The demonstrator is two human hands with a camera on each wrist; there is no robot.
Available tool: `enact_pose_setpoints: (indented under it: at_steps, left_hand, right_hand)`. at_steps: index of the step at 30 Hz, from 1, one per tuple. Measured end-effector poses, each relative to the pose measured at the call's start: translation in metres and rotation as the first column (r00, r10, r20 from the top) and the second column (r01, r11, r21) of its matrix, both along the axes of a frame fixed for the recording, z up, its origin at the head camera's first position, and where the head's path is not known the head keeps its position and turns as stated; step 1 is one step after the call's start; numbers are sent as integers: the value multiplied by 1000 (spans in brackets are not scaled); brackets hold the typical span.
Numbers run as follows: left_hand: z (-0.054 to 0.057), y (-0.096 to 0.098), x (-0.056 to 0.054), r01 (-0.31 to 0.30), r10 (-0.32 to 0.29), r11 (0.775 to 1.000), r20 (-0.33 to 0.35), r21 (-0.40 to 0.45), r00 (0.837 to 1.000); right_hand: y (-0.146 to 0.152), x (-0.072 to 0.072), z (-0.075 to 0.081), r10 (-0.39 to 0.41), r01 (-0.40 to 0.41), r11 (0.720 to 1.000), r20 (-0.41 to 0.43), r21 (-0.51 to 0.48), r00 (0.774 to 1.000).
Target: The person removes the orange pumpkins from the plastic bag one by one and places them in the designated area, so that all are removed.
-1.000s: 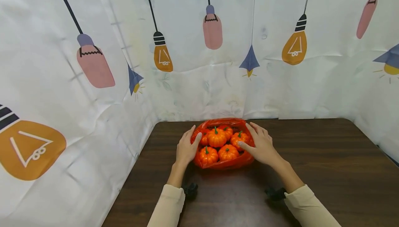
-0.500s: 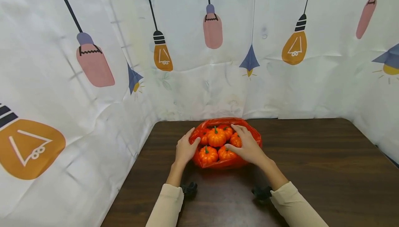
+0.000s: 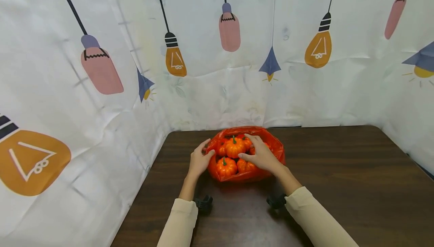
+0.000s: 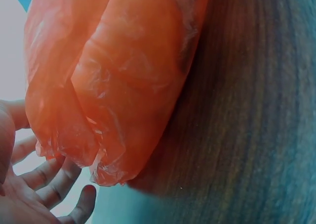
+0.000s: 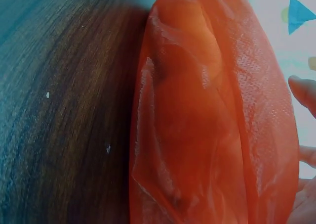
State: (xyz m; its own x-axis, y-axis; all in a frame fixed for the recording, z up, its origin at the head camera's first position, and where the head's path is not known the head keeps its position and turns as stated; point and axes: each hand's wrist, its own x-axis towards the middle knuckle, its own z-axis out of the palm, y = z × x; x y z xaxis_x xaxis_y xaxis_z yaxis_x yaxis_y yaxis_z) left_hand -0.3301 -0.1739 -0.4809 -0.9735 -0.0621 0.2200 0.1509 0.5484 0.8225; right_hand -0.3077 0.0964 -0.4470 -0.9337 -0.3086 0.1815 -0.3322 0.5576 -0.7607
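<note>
An open red plastic bag (image 3: 237, 177) holds several small orange pumpkins with green stems, among them a rear pumpkin (image 3: 235, 148) and a front-left pumpkin (image 3: 226, 167). My left hand (image 3: 198, 161) is at the bag's left edge, fingers spread and loosely bent. In the left wrist view the fingers of the left hand (image 4: 37, 189) lie beside the crumpled bag (image 4: 123, 90). Over the bag's right half hovers my right hand (image 3: 263, 157), thumb and fingers apart above the pumpkins, partly hiding those on the right. The right wrist view shows mostly the bag's side (image 5: 192, 115).
The bag stands toward the far edge of a dark wooden table (image 3: 346, 175). A white curtain (image 3: 210, 100) printed with hanging lamps encloses the back and sides. A black wrist device (image 3: 204, 204) sits under the left wrist, another device (image 3: 276, 201) under the right.
My right hand has left the bag's right rim and moved left over the pumpkins. The bag's right side has spread outward. My left hand has shifted slightly left.
</note>
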Motion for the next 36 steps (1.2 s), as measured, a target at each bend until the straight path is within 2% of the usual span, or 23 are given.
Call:
enact_pose_setpoints:
  at_steps: [6,14,20,29,36]
  left_hand:
    - [-2,-3,-2,8,-8,999,4,32,1000]
    - [-2,-1,-3,12,-15,995,25,102,1000]
    - [-4,1,-1,26,-31,993,36,119,999]
    - [-4,-3,-1,45,-50,987,30,156,998]
    - [-5,-3,-2,41,-47,986,31,161,998]
  right_hand:
    - [-6,-10,-5,-9,8,999,33,44,999]
    - [-18,-17,-2,-54,51,992,20,117,998]
    - [-25,-19,-6,-104,100,981,17,166,994]
    - [-30,-20,-12,-147,144,972,-1,185,989]
    - [-32,-18,-12,-168,169,976,-22,135,986]
